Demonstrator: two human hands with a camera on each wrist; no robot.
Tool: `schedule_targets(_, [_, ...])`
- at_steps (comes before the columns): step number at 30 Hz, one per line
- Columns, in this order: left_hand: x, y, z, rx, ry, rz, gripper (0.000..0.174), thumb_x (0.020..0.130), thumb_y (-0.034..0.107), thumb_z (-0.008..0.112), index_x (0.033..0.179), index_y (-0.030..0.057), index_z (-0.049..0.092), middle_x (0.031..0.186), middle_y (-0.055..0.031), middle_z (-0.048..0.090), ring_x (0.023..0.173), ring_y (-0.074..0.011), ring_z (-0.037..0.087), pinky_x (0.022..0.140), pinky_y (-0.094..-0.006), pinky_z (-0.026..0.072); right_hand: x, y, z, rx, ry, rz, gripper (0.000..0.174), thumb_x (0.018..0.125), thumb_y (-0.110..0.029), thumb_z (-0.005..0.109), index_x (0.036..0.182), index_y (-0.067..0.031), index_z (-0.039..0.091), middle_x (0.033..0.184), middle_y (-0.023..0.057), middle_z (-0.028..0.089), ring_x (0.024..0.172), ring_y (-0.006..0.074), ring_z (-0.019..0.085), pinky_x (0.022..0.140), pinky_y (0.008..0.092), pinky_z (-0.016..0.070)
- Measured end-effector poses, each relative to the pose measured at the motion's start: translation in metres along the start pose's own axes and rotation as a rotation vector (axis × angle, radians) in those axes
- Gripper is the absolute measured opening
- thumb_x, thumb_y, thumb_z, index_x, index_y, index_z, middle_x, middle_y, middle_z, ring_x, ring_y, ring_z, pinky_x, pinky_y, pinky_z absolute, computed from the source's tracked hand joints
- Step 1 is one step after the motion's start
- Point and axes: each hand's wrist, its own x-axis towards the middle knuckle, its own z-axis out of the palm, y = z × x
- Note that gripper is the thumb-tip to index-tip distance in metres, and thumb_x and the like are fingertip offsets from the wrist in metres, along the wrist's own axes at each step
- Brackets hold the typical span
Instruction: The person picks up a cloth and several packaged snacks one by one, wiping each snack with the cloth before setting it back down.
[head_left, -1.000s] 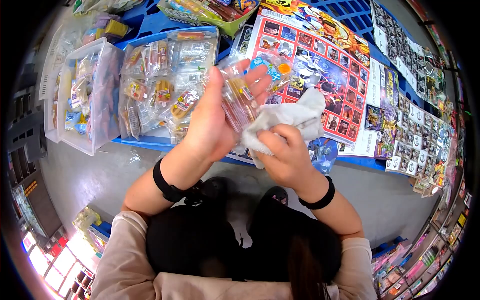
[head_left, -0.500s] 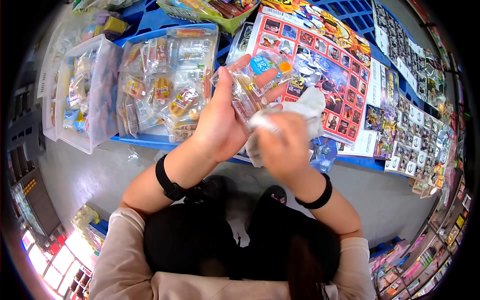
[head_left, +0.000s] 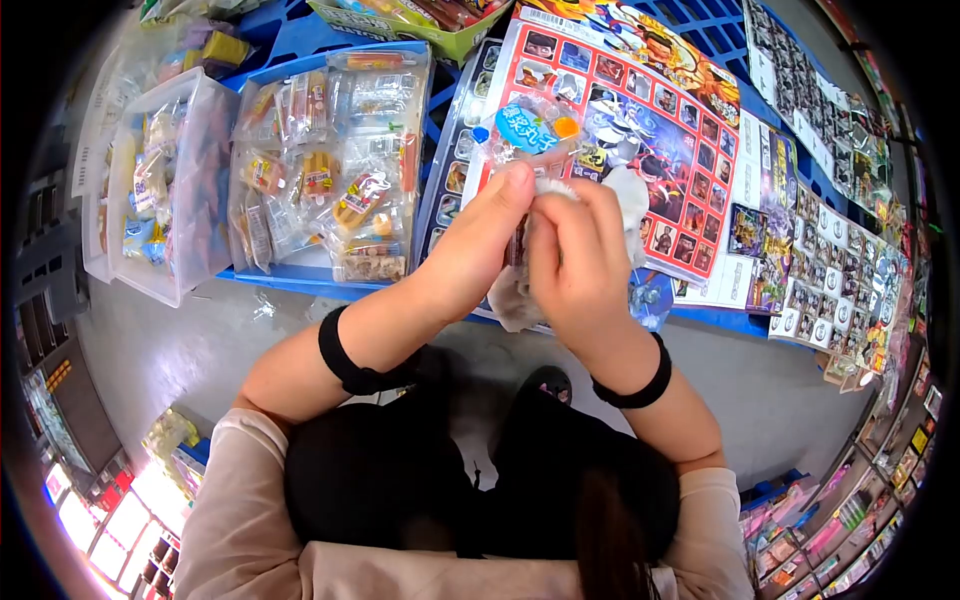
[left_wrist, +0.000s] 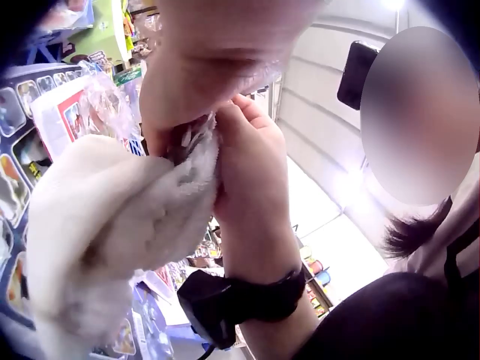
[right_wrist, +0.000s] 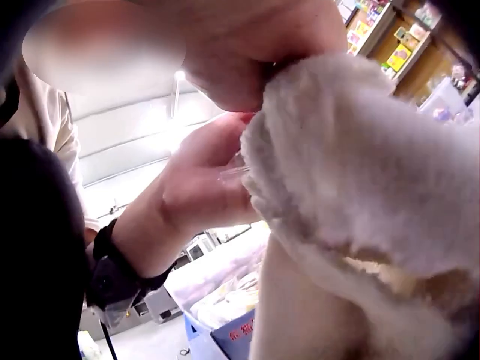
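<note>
- Pack (head_left: 516,246) was between the two hands, mostly hidden; head view showed only a dark sliver of it.
- Left hand (head_left: 468,240): grip narrow, holding the pack, thumb pointing away from the body. Its other fingers were hidden in the head view.
- Right hand (head_left: 580,250): grip closed on the cloth (head_left: 515,300), fingers curled.
- Cloth was white and bunched at the pack, spilling out on both sides of the right hand. Left wrist view had it hanging in folds; couldn't tell its exact contact with the pack.
- Black band on each wrist: left band (head_left: 350,365), right band (head_left: 640,385).
- Blue-label pack (head_left: 527,130) lay on the poster (head_left: 665,150), just beyond the fingertips.
- Poster overlapped a dark sheet (head_left: 458,185); more printed sheets (head_left: 840,240) to the right.
- Tray (head_left: 275,75) left of the hands, full of wrapped snacks (head_left: 317,178).
- Clear bin (head_left: 205,240) beside the tray, more packets inside.
- Green box (head_left: 440,40) at the far side, also filled.
- Blue pallet (head_left: 287,40) under the tray and sheets; grey floor (head_left: 230,345) on the near side.
</note>
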Motion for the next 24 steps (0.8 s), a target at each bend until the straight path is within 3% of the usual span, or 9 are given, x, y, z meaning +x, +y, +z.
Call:
schedule_targets(1, [0.002,-0.003,0.000,0.065,0.020,0.050,0.048,0.095,0.044,0.030,0.120,0.0037,0.042,0.097,-0.0033,0.051,0.088,-0.0084,0.048,0.079,-0.0259,0.0412,0.001,0.001,-0.001,0.030,-0.007,0.040,0.017,0.074,0.005,0.057,0.091,0.0017,0.054,0.093,0.0173,0.051,0.082,0.0329,0.053,0.069,0.0365,0.0455])
schedule_targets(5, [-0.005,-0.012,-0.004,0.254,-0.007,0.084,0.044,0.096,0.042,0.029,0.115,0.0048,0.043,0.085,0.0023,0.048,0.073,-0.0036,0.043,0.063,-0.0199,0.0379,0.009,0.008,-0.010,0.039,0.009,0.150,0.019,0.074,0.004,0.058,0.092,0.0003,0.054,0.090,0.0170,0.050,0.081,0.0329,0.053,0.068,0.0371,0.0450])
schedule_targets(8, [-0.010,-0.008,-0.002,0.295,-0.036,-0.026,0.047,0.096,0.042,0.027,0.120,0.0044,0.041,0.085,0.0013,0.048,0.073,-0.0045,0.043,0.063,-0.0199,0.0379,0.002,0.008,-0.008,0.027,0.002,0.057,0.021,0.073,0.005,0.059,0.093,0.0005,0.054,0.093,0.0173,0.050,0.081,0.0331,0.053,0.068,0.0369,0.0447])
schedule_targets(9, [-0.006,-0.012,0.001,0.146,-0.005,0.031,0.052,0.096,0.043,0.024,0.129,0.0030,0.034,0.094,-0.0029,0.051,0.082,-0.0074,0.047,0.072,-0.0220,0.0406,-0.001,0.000,-0.004,0.016,0.014,-0.017,0.024,0.072,0.005,0.060,0.095,0.0013,0.054,0.096,0.0175,0.050,0.082,0.0342,0.052,0.070,0.0373,0.0442])
schedule_targets(10, [-0.006,-0.010,0.002,0.147,-0.007,0.031,0.052,0.096,0.043,0.024,0.129,0.0030,0.034,0.094,-0.0029,0.051,0.082,-0.0074,0.047,0.072,-0.0220,0.0406,-0.003,-0.002,-0.002,0.015,0.015,-0.017,0.024,0.072,0.005,0.060,0.095,0.0013,0.054,0.096,0.0175,0.050,0.082,0.0342,0.052,0.070,0.0373,0.0442])
schedule_targets(13, [-0.008,-0.007,0.001,0.069,-0.033,0.043,0.057,0.096,0.043,0.021,0.134,-0.0001,0.027,0.121,-0.0103,0.045,0.109,-0.0144,0.045,0.093,-0.0270,0.0357,-0.006,-0.003,-0.001,0.090,-0.035,-0.024,0.027,0.072,0.004,0.059,0.098,0.0027,0.054,0.101,0.0184,0.049,0.087,0.0357,0.050,0.077,0.0401,0.0423])
schedule_targets(18, [-0.013,-0.005,0.002,0.148,-0.054,0.057,0.057,0.096,0.044,0.019,0.130,-0.0004,0.034,0.116,-0.0086,0.048,0.105,-0.0132,0.046,0.089,-0.0257,0.0377,-0.011,0.006,0.000,-0.002,0.027,0.116,0.033,0.070,0.004,0.057,0.103,0.0027,0.055,0.108,0.0182,0.048,0.094,0.0336,0.047,0.080,0.0403,0.0406])
schedule_targets(20, [-0.014,-0.004,-0.003,0.248,-0.074,0.000,0.060,0.095,0.047,0.018,0.124,-0.0007,0.040,0.107,-0.0072,0.052,0.096,-0.0117,0.049,0.082,-0.0240,0.0404,-0.011,-0.006,-0.004,-0.071,-0.065,-0.068,0.035,0.066,0.005,0.058,0.102,0.0024,0.055,0.111,0.0180,0.048,0.096,0.0340,0.047,0.082,0.0411,0.0402])
schedule_targets(24, [-0.016,-0.001,-0.004,0.241,-0.088,-0.023,0.066,0.093,0.053,0.015,0.118,-0.0004,0.046,0.096,-0.0049,0.054,0.085,-0.0099,0.050,0.072,-0.0226,0.0410,-0.007,0.001,-0.007,0.010,-0.167,-0.147,0.039,0.064,0.005,0.056,0.103,0.0024,0.056,0.114,0.0166,0.047,0.098,0.0354,0.046,0.085,0.0432,0.0389])
